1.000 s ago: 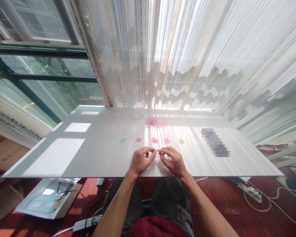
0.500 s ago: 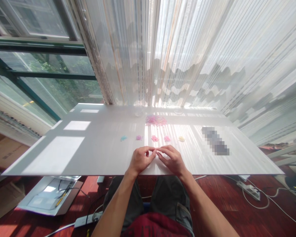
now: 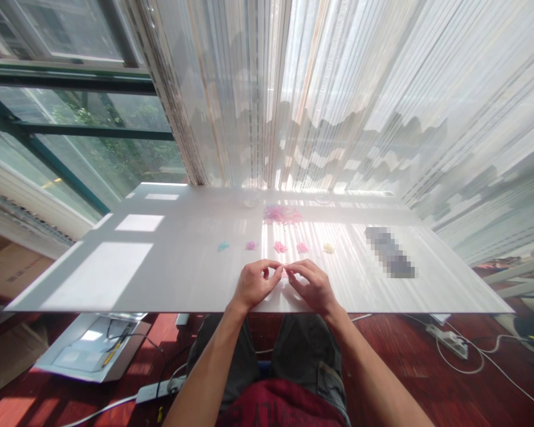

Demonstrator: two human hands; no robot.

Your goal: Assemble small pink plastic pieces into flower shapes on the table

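My left hand [image 3: 258, 283] and my right hand [image 3: 311, 284] meet low over the white table's near side, fingertips pinched. Between them shows a small thin pink piece [image 3: 285, 273], mostly hidden by the fingers; its exact kind is too small to tell. Beyond my hands, small piles lie in a row: a teal pile [image 3: 223, 246], a purple pile [image 3: 251, 245], a red-pink pile [image 3: 280, 247], a pink pile [image 3: 302, 247] and a yellow pile [image 3: 328, 248]. Farther back spreads a larger mixed heap [image 3: 283, 214], mainly pink, of similar thin pieces.
The white table [image 3: 196, 279] carries a blurred-out dark object [image 3: 390, 252] on the right. Two clear round items, a left one [image 3: 251, 198] and a right one [image 3: 323, 200], are near the back edge. Striped curtains [image 3: 293, 89] hang behind. A power strip [image 3: 160, 389] lies on the floor.
My fingertips have drawn slightly apart, and more of the pink piece shows between them. The view has shifted a little; the piles look unchanged.
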